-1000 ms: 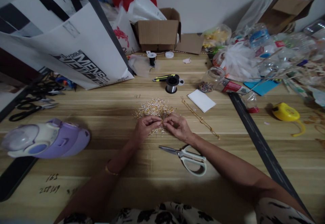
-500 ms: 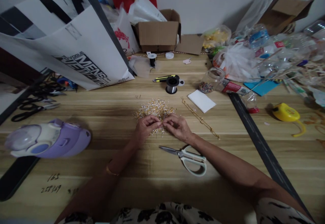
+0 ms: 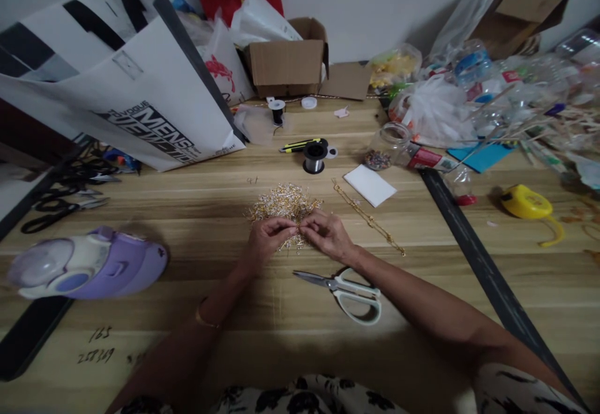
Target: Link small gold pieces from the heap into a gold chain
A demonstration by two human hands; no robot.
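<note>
Over the near side of a bristly heap of gold and silver wire pieces (image 3: 285,200), my left hand (image 3: 269,239) and my right hand (image 3: 328,234) meet fingertip to fingertip. Both are pinched closed. What lies between the fingertips is too small to make out. Just below my right hand, white-handled scissors (image 3: 344,290) lie on the table with blades pointing left. To the right of that hand stretches a gold chain (image 3: 368,217), laid out at a slant.
Beyond the heap stand a spool of silver wire (image 3: 314,156) and a yellow-black cutter knife (image 3: 300,145). A folded white paper (image 3: 370,185) and a jar of beads (image 3: 387,146) sit to the right. A purple-white helmet-shaped object (image 3: 94,262) lies left; a yellow tape measure (image 3: 525,202) lies far right.
The camera view has shifted slightly. Both hands stay pinched together at almost the same spot over the heap.
</note>
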